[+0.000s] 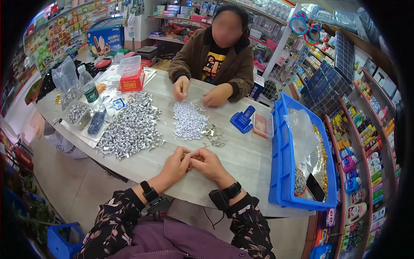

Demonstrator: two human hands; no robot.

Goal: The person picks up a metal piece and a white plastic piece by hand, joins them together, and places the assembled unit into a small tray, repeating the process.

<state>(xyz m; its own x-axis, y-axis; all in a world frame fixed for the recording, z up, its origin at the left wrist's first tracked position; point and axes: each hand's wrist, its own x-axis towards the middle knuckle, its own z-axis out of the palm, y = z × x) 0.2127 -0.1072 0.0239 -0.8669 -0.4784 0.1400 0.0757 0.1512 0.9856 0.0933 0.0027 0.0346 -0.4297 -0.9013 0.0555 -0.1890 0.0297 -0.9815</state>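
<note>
Left hand (pixel 176 162) and right hand (pixel 208 164) meet above the near edge of the table (pixel 246 172), fingers curled in and fingertips together. Whether a small part is pinched between them cannot be told; the fingers cover the spot.

Surface: pale, wood-grained tabletop. Just beyond the hands, slightly right: a small scatter of brass-toned metal bits (pixel 216 137). Directly beyond: a heap of small whitish pieces (pixel 189 121), adjoining the bits. Left of the hands: a broad spread of silver metal parts (pixel 131 125). Past that spread, far left: a clear plastic bottle (pixel 89 88) with a white cap, and a red box (pixel 133 81).

Right of the hands, further out: a blue plastic holder (pixel 243 120) beside a clear container (pixel 262 125). Well to the right: a blue crate (pixel 279 164) containing a clear plastic bag (pixel 300 134), gold-coloured pieces (pixel 324 168) and a dark phone (pixel 316 187).

Room: across the table, facing the hands, a co-worker (pixel 215 56) in a brown jacket sits with both hands near the whitish heap. Stocked shelves (pixel 371 159) stand beyond the crate; pale floor tiles (pixel 67 181) show at lower left.
</note>
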